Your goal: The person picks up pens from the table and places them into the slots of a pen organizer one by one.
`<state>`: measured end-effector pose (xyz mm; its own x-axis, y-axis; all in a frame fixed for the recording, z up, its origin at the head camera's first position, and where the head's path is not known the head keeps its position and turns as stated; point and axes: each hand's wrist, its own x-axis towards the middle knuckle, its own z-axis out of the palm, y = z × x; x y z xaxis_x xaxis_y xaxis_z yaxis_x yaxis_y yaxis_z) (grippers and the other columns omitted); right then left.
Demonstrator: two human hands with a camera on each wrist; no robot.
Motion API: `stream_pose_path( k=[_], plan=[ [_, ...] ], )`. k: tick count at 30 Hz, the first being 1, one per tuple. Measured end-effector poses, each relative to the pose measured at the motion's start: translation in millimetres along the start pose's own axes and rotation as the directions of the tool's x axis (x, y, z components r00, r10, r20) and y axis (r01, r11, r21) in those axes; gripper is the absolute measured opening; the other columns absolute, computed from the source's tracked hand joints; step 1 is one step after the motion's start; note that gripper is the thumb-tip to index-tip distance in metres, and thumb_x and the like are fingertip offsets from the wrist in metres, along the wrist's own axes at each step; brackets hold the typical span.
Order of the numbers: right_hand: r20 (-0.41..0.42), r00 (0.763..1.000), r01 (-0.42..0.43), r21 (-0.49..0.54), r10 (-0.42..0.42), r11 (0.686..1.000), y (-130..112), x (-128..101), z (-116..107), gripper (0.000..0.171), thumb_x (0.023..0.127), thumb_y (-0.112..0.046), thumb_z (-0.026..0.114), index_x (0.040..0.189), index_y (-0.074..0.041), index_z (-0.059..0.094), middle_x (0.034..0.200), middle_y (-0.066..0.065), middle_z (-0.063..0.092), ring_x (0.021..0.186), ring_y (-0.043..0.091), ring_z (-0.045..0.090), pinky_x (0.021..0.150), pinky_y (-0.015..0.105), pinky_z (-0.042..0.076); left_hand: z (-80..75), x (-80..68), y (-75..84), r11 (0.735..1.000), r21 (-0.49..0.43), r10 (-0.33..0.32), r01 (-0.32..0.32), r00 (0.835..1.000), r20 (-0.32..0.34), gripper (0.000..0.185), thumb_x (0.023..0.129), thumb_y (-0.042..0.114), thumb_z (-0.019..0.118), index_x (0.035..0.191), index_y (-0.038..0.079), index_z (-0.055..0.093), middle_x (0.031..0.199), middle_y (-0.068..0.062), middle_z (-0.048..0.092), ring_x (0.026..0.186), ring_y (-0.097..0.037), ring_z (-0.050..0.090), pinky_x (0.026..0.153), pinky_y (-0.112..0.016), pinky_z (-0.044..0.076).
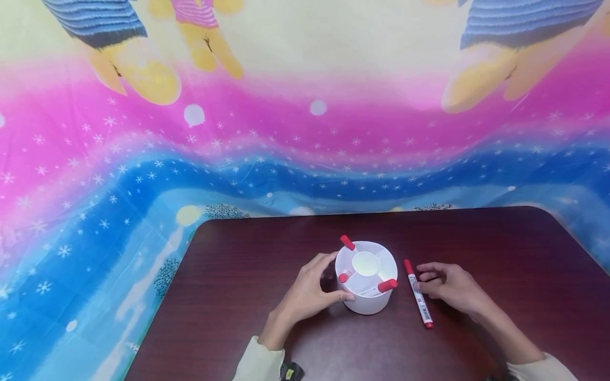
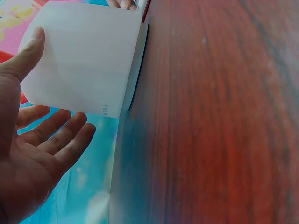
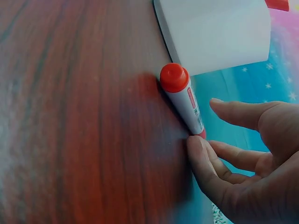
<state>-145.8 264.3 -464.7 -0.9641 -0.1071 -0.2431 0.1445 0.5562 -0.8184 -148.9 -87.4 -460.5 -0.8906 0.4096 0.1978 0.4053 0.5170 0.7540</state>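
A white round pen holder (image 1: 366, 304), divided into compartments around a central cup, stands upright on the table. Three red-capped markers lean in it, one with its red cap (image 1: 387, 286) over the front right rim. My left hand (image 1: 312, 291) holds the holder's left side, thumb at the front and fingers toward the back; in the left wrist view the thumb (image 2: 30, 53) lies against its white wall. Right of the holder, a white marker with red ends (image 1: 419, 299) lies on the table. My right hand (image 1: 452, 288) is beside it, thumb and fingers apart, not gripping it.
The dark reddish-brown table (image 1: 229, 296) has rounded far corners. Behind it hangs a colourful cloth (image 1: 305, 132) with snowflakes and cartoon figures, reaching down to the table's far edge. A black strap (image 1: 292, 370) shows at the left wrist.
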Motion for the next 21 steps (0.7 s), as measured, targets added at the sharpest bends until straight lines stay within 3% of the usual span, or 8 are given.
stream_pose_path(
  k=[10, 21],
  plan=[
    [-0.013, 1.000, -0.021, -0.108, 0.020, 0.994, -4.8, 4.7, 7.0, 0.068, 0.087, -0.025, 0.091, 0.139, 0.007, 0.063, 0.112, 0.014, 0.073, 0.085, 0.018, 0.070, 0.068, 0.028, 0.061, -0.4, 0.4, 0.6, 1.000, 0.002, 0.015, -0.015, 1.000, -0.006, 0.094, 0.078, 0.046, 0.097, 0.158, 0.025, 0.052, 0.134, 0.006, 0.067, 0.110, -0.011, 0.068, 0.097, -0.028, 0.062],
    [0.017, 1.000, 0.015, 0.011, -0.016, 1.000, -7.1, 3.9, 7.6, 0.051, 0.090, -0.004, 0.082, 0.134, 0.013, 0.063, 0.104, 0.015, 0.073, 0.083, 0.019, 0.073, 0.068, 0.033, 0.067, -0.3, 0.6, 0.5, 1.000, -0.006, 0.008, -0.008, 1.000, -0.001, 0.094, 0.078, 0.046, 0.097, 0.159, 0.025, 0.052, 0.134, 0.006, 0.067, 0.111, -0.011, 0.069, 0.098, -0.028, 0.062]
  ],
)
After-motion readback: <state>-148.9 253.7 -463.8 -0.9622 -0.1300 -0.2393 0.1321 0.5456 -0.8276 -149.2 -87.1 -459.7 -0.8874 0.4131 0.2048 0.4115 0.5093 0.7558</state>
